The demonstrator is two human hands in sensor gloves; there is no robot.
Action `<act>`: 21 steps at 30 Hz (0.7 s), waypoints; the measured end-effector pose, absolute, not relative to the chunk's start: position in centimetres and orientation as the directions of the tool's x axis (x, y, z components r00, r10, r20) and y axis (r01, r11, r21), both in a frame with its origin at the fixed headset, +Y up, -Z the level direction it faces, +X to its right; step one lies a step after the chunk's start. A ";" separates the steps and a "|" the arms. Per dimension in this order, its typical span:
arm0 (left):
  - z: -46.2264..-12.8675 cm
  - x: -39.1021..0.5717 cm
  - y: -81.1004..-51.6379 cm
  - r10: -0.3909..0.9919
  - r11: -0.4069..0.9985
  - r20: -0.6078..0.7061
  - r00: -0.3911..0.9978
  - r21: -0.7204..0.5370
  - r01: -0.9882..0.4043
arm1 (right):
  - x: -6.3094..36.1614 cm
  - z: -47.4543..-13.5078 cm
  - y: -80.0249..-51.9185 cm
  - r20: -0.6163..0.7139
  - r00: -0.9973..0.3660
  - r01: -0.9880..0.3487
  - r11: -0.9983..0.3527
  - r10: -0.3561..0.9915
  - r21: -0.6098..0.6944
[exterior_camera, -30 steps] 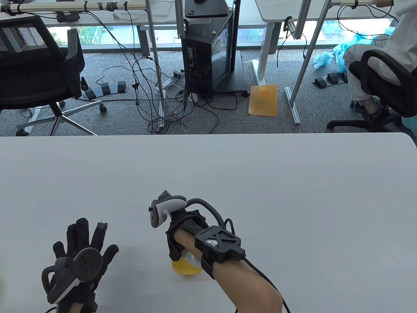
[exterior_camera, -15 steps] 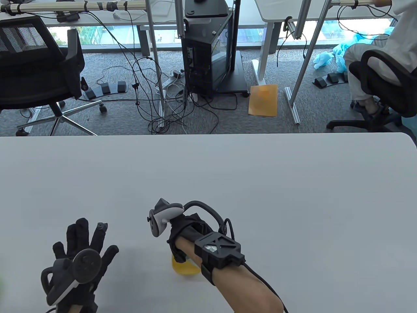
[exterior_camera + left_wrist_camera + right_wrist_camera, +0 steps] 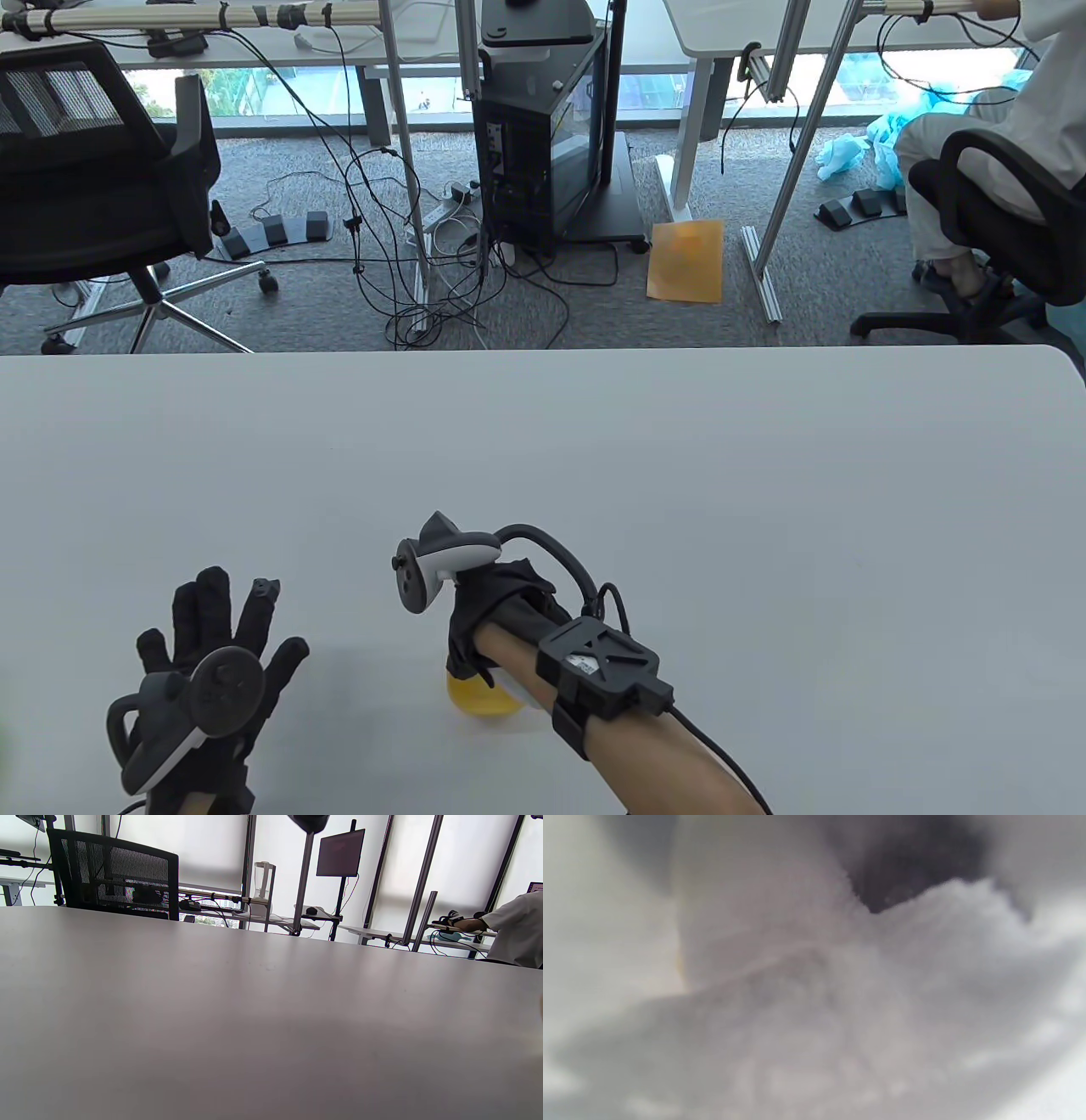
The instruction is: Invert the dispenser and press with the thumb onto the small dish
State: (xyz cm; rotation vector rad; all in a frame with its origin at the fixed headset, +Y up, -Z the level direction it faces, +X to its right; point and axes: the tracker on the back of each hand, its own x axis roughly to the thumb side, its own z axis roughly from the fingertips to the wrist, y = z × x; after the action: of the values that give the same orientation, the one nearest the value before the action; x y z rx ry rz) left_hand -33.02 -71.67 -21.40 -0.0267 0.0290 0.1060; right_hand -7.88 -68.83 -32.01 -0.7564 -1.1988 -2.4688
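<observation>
Your left hand (image 3: 208,671) lies flat on the table (image 3: 679,475), fingers spread. Your right hand (image 3: 492,603) covers the yellow dish (image 3: 479,698); its fingers and the dispenser are hidden.

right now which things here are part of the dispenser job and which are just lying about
Part of the job:
- right hand, reaching down over a yellow thing
- yellow thing under it, dish or dispenser, mostly hidden
- white table

Just there:
- left hand, flat on the table, fingers spread, holding nothing
- office chair, computer tower, floor cables, seated person
</observation>
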 end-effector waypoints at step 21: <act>-21.3 -31.9 -72.2 0.040 0.999 -0.028 0.999 0.007 -0.040 | 10.8 -26.4 -64.0 0.559 -0.671 -0.560 -0.827 0.486 0.046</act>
State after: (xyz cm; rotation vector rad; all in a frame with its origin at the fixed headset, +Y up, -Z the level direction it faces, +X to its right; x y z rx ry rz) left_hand -31.89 -72.19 -21.29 0.0060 0.0277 0.0396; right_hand 10.84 -63.97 -26.40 -1.1132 0.2513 -3.5441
